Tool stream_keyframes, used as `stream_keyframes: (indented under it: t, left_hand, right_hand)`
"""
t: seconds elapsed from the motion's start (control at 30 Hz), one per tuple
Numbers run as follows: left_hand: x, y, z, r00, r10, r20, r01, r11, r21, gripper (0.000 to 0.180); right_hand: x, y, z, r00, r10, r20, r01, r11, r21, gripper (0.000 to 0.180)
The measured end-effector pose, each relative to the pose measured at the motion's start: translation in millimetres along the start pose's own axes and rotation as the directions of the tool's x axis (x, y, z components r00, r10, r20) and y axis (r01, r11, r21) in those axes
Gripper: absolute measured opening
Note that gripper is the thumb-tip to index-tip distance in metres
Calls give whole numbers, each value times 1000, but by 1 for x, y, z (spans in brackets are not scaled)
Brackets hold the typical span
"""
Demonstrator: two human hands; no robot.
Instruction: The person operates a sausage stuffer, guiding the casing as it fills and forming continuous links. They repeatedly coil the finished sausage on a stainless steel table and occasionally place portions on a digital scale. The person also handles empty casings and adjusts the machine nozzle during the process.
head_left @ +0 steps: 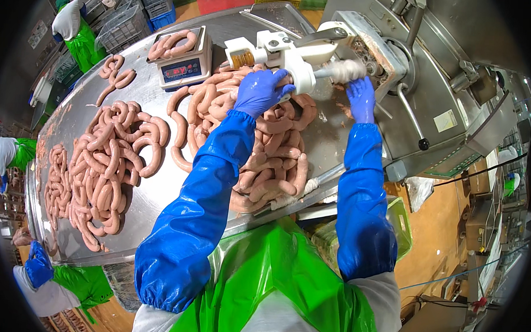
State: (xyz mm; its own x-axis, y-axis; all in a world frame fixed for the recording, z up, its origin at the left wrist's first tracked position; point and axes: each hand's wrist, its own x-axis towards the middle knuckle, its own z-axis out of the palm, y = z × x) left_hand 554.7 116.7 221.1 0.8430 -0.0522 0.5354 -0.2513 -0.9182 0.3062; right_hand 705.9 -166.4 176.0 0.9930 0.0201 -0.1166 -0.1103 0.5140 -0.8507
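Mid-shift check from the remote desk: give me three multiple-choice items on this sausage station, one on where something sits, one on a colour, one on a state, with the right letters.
1. Where does the scale stand?
A. On the steel table, at its far side
B. On the floor
C. On top of the stuffing machine

2. What colour are the gloves and sleeves on the person's own hands?
A. Green
B. Blue
C. White

3. What is the state of the scale's pan?
A. Bare
B. Covered by a cloth
C. Loaded with sausage links

Answers:
1 A, the scale rests on the table beyond the sausage piles.
2 B, the left hand and right hand wear blue gloves, with blue sleeves up the forearms.
3 C, curled pink links lie on the pan.
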Motion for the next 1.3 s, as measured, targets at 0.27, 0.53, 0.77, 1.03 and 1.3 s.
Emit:
stream_keyframes:
  t: [0.27, 0.53, 0.77, 1.03, 1.3]
  left_hand:
    - [0, -6, 3, 999, 49, -18, -48, 998, 45, 31]
    - [-1, -2, 1, 999, 31, -10, -30, 997, 69, 34]
    - [-1, -5, 7, 996, 77, -37, -73, 992, 103, 33]
    - [-3, -6, 5, 998, -1, -56, 3, 1000, 21, 51]
    - [2, 10, -9, 922, 202, -331, -86, 939, 334, 46]
  right_hand:
    - [-60, 43, 54, 917, 231, 326, -230, 972, -42, 35]
    - [-83, 75, 99, 950, 90, 298, -122, 989, 88, 30]
    - [-73, 80, 91, 942, 143, 302, -177, 980, 90, 29]
    - [-69, 80, 93, 944, 193, 266, -225, 970, 93, 28]
    - [-38, 43, 32, 995, 91, 29, -93, 995, 47, 45]
